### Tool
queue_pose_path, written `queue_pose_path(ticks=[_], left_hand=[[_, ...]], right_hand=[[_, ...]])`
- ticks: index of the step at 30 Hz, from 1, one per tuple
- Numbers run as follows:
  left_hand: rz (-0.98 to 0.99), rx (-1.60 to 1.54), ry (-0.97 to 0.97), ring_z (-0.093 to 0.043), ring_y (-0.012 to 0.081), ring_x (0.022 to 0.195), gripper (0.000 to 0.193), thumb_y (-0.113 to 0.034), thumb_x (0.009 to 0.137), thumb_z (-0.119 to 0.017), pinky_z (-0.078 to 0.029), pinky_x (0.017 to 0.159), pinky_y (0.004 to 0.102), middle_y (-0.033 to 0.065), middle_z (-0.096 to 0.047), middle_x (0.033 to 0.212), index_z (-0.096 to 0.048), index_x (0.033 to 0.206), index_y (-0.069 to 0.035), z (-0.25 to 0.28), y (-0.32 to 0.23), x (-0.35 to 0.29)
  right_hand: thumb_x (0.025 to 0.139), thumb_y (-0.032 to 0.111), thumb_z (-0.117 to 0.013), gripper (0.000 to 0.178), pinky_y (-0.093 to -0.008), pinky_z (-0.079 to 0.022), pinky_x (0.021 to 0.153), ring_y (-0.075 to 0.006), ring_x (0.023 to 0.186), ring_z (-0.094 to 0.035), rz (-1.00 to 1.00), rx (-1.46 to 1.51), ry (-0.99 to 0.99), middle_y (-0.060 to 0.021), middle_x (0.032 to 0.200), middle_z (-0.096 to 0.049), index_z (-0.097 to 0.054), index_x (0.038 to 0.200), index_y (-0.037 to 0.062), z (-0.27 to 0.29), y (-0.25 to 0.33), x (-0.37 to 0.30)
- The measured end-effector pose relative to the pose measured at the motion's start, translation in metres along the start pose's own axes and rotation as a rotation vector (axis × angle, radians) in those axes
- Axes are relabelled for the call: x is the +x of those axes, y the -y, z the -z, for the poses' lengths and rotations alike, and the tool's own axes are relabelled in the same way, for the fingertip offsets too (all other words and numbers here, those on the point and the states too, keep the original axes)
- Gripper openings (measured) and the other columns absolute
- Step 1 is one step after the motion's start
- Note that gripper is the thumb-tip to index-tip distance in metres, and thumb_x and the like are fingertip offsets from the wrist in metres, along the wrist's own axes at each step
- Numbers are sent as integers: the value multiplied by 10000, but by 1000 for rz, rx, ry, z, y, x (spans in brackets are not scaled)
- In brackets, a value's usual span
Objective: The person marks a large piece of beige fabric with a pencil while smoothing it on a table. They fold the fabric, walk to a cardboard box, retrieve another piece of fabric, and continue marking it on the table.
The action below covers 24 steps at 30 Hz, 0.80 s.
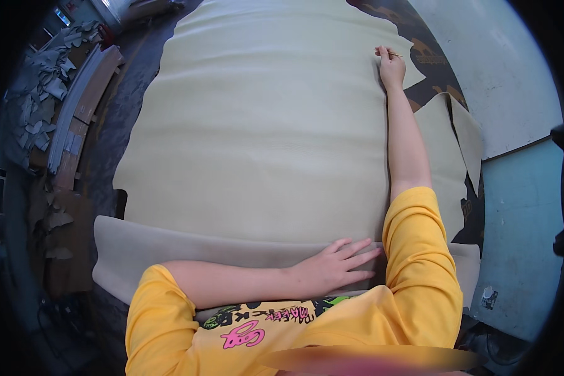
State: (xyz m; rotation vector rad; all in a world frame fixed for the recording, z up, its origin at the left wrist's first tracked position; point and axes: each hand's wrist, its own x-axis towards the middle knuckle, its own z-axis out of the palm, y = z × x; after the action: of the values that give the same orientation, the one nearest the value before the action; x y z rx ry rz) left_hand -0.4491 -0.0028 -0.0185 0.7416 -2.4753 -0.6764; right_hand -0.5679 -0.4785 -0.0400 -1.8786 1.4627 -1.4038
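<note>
A large pale greenish-beige sheet, apparently a leather hide, is spread out in front of me with soft ripples across it. Its near edge is turned over, showing a greyish underside. My left hand lies on this turned-over strip close to my body, fingers spread and pointing right. Far off at the hide's right side, my right hand is closed around a thin yellowish pen-like stick; its exact kind is too small to tell. My right forearm stretches along the hide's right part.
Another flap of the pale material hangs curled on the right, over a dark printed surface. White and light-blue panels stand beyond it. To the left are a heap of grey scraps and long stacked boards.
</note>
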Motion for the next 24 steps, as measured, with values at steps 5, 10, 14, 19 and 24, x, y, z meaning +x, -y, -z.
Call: queue_pose_path(ticks=[5,10,14,19,24], left_hand=[[30,-82,5,-277,329,1474,504,-386,939,-615,-309,1139,519,126,-304,1598,-546,1375,-143,4,-4,-1],[16,-109,-6,-295,355,1460,498,-378,917,-644,-294,1153,526,153,-350,1559,-582,1333,-110,5,-4,0],[13,-124,-33,-296,367,1456,489,-356,909,-654,-285,1160,528,164,-364,1543,-593,1318,-95,6,-4,0],[18,-133,-28,-288,367,1461,490,-352,909,-658,-280,1164,524,164,-367,1540,-592,1318,-92,6,-5,0],[24,-121,-7,-285,353,1466,488,-367,920,-647,-291,1156,523,151,-347,1560,-584,1329,-108,6,-6,2]], right_hand=[[1035,358,-505,424,-310,-474,738,-149,746,-613,58,301,200,-52,762,-662,-681,858,14,10,33,-64],[1026,404,-501,448,-313,-481,743,-177,749,-647,113,74,383,-86,749,-679,-689,884,22,28,50,-97],[1019,404,-506,432,-322,-480,697,-173,705,-633,7,-121,261,-88,725,-664,-703,875,48,43,46,-82],[1022,371,-536,421,-303,-474,718,-144,712,-614,43,184,420,-47,732,-656,-681,835,23,42,35,-80],[1024,366,-545,412,-283,-473,730,-121,739,-613,154,60,389,-37,763,-667,-681,854,16,33,21,-57]])
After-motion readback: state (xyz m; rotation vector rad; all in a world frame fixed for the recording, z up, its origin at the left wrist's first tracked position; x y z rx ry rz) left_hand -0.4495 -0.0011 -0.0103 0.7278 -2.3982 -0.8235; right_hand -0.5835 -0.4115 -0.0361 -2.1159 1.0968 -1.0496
